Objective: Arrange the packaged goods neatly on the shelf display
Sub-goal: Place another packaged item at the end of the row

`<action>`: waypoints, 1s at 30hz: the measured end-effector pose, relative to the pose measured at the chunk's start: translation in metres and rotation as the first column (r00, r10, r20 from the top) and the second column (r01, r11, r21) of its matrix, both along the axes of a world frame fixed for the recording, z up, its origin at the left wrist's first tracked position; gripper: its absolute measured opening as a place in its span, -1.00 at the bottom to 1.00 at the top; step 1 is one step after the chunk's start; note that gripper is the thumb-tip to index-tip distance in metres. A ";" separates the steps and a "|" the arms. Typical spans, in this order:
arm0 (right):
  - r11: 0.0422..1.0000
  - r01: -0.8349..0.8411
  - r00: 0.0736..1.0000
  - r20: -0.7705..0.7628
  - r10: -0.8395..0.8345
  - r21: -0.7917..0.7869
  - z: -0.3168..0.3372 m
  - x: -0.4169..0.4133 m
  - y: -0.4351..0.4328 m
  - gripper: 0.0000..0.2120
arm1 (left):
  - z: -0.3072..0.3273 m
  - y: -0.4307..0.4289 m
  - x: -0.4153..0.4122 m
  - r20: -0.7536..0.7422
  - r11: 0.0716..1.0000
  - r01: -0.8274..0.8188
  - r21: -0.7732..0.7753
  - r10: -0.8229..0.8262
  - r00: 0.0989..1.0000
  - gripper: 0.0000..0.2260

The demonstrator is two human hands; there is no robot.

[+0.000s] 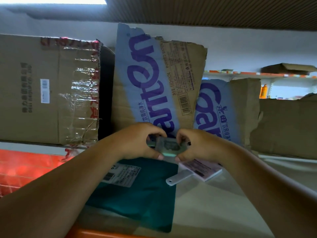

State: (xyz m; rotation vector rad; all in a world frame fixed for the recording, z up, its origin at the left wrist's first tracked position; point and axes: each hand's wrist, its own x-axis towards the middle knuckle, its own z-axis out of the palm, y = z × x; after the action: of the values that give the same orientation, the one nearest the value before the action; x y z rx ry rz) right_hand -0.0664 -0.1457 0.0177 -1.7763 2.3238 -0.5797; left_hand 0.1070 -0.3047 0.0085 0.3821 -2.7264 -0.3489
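Observation:
Both hands hold one small clear-wrapped packet with a pale green edge, just above the shelf top. My left hand grips its left end and my right hand grips its right end, thumbs underneath. Below them a flat teal package with a white label lies on the pale shelf surface. To its right lies a pink-wrapped item with a grey hanging tab, partly under my right hand.
Behind the hands stand torn cardboard sheets with purple lettering and a taped brown carton at left. More cardboard fills the right. A red surface shows at lower left, an orange shelf edge at the bottom.

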 end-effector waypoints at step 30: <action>0.715 -0.606 0.682 -0.690 0.241 -0.349 0.026 0.189 -0.023 -0.63 | -0.002 0.086 0.254 -0.458 0.764 -0.555 -0.329 0.385 0.802 -0.63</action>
State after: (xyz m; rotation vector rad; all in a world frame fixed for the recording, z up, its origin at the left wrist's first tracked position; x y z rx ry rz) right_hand 0.1224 -0.1689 0.0433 -3.1071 1.9708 -0.7312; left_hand 0.3609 -0.2190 0.0065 0.7718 -2.1406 0.3264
